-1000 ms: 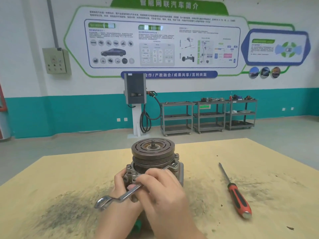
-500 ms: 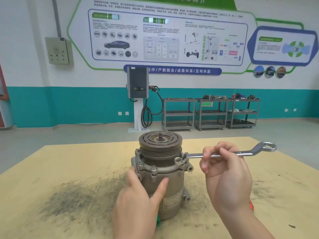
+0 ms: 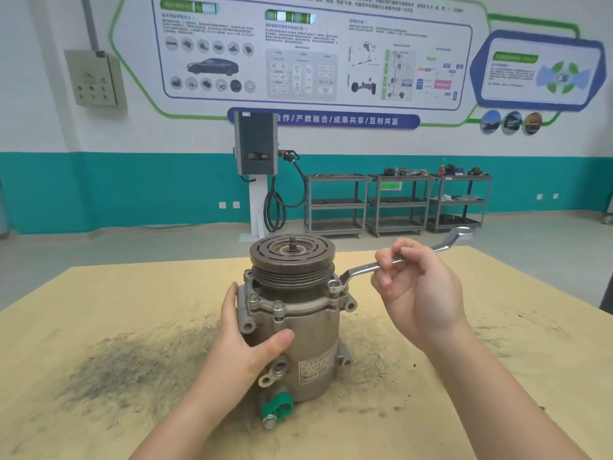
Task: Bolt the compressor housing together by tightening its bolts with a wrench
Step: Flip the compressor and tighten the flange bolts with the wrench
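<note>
**Clearance around the workpiece**

The grey cast-metal compressor [image 3: 298, 330] stands upright at the middle of the tan-topped table [image 3: 99, 327]. Its left flank is blocked by the left hand [image 3: 242, 343] gripping the housing. The silver ring wrench [image 3: 374, 267] projects rightward from a flange bolt, held by the right hand [image 3: 418, 293], obstructing the right-rear approach. Table surface to the far left and near right lies open.

Centre: I see the compressor housing [image 3: 295, 333] upright on the table [image 3: 99, 327].
Left: my left hand [image 3: 247, 340] wraps its left side.
Right: the wrench [image 3: 398, 260] reaches out rightward from a bolt [image 3: 334, 284] on the housing's right rim, my right hand [image 3: 418, 290] on its shaft.
Behind: three carts [image 3: 398, 204] along the wall.
</note>
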Motion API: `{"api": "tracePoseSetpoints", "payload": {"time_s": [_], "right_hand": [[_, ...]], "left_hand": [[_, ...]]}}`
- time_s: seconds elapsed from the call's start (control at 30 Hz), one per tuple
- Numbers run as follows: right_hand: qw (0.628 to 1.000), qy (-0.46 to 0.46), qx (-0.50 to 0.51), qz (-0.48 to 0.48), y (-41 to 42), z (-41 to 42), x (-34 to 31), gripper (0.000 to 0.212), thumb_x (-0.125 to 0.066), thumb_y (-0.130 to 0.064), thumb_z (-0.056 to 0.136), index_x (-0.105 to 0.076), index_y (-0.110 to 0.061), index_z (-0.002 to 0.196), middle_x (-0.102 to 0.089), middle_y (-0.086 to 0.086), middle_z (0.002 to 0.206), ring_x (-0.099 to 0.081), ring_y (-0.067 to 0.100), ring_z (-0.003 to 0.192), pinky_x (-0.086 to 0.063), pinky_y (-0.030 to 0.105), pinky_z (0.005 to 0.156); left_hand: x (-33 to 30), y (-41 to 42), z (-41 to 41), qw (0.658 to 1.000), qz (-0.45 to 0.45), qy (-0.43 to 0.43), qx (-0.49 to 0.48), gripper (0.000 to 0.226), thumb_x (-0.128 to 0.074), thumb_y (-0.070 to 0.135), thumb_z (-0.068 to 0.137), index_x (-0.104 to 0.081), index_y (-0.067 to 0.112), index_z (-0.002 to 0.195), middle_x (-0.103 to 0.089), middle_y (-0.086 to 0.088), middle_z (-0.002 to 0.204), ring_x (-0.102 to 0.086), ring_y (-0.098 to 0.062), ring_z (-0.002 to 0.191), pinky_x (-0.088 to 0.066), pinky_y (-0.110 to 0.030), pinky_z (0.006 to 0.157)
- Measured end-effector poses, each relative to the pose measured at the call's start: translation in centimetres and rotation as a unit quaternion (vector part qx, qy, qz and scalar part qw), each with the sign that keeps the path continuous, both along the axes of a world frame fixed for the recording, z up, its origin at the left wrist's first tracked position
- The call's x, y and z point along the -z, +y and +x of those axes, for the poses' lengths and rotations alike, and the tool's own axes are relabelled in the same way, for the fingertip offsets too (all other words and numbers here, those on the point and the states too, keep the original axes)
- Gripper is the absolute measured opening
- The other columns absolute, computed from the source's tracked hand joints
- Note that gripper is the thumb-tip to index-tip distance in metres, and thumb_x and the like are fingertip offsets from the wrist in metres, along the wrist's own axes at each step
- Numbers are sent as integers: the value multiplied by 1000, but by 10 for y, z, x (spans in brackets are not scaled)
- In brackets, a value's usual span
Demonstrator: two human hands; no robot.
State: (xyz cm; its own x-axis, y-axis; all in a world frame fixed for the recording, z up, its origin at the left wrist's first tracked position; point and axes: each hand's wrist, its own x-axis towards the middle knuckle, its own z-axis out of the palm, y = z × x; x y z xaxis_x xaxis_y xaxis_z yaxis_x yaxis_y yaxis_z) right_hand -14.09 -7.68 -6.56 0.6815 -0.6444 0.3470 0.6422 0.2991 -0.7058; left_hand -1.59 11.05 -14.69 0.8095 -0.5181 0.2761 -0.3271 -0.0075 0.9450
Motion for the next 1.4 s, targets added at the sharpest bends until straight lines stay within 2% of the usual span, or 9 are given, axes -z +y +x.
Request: {"api": "tracePoseSetpoints", "payload": {"time_s": [0.17, 0.33, 0.47, 0.53, 0.63, 0.73, 0.93, 1.23, 1.4], "right_hand": [[987, -60, 95, -115, 18, -16, 31, 17, -43, -16, 100, -50, -7, 88, -63, 8, 77, -58, 20, 61, -48, 26, 57], [802, -80, 292, -515, 56, -20, 55, 16, -59, -27, 96, -70, -17, 91, -70, -5, 102, -66, 13, 94, -54, 30, 79], [736, -72, 327, -588, 74, 1, 47, 18, -67, -22, 90, -74, -7, 84, -69, 0, 89, -62, 17, 79, -50, 31, 72], [714, -69, 343, -606, 80, 13, 40, 19, -69, -24, 90, -73, -7, 82, -67, 1, 83, -58, 18, 73, -49, 30, 68], [684, -99, 366, -624, 71, 20, 29, 24, -62, -24, 95, -73, -5, 84, -69, 3, 82, -60, 20, 71, -51, 29, 66], [764, -145, 330, -535, 57, 14, 23, 17, -48, -20, 100, -63, -14, 96, -65, -3, 86, -61, 10, 75, -50, 21, 69], [975, -73, 187, -93, 29, 5, 12, 26, -34, -25, 106, -47, -12, 86, -61, -4, 66, -49, 11, 50, -42, 21, 51], [993, -56, 104, 11, 18, 12, 18, 29, -34, -22, 105, -48, -10, 83, -61, 0, 63, -48, 13, 47, -42, 21, 48], [908, -195, 299, -222, 43, 15, 42, 25, -40, -29, 104, -50, -17, 85, -65, -1, 75, -57, 18, 55, -47, 26, 57]], "left_hand": [[0, -1, 2, 1000, -10, -5, 4, 125, -77, 56, 58, 1, 46, 155, -39, 26, 139, -44, 12, 116, -29, -23, 100], [9, -3, 8, 1000, -5, -30, 0, 136, -79, 79, 51, -1, 43, 156, -39, 11, 153, -39, -4, 134, -29, -29, 109], [10, -7, 12, 1000, 12, -15, -14, 140, -90, 67, 47, -4, 41, 154, -42, -7, 153, -41, -23, 141, -32, -38, 117], [17, -7, 20, 999, 22, -41, -12, 97, -82, 25, 82, -15, 36, 151, -52, -12, 145, -54, -12, 128, -44, -17, 99], [21, -8, 21, 1000, -2, -21, -12, 79, -74, 40, 87, -30, 26, 150, -56, -7, 143, -55, 23, 98, -44, 0, 76], [14, -4, 10, 998, -5, -57, -27, 132, -78, 78, 50, -14, 36, 157, -38, 19, 152, -40, 15, 128, -33, -17, 107], [3, -5, 0, 999, -7, -35, -28, 127, -67, 69, 50, -5, 41, 158, -32, 28, 140, -37, 28, 106, -27, -16, 101], [2, -5, 0, 999, 3, -28, -30, 124, -67, 68, 53, -3, 44, 156, -37, 29, 137, -35, 41, 92, -32, 0, 80], [4, -4, 4, 999, 8, -35, -33, 124, -66, 73, 54, -2, 47, 156, -34, 22, 149, -36, 5, 125, -28, -23, 103]]}}
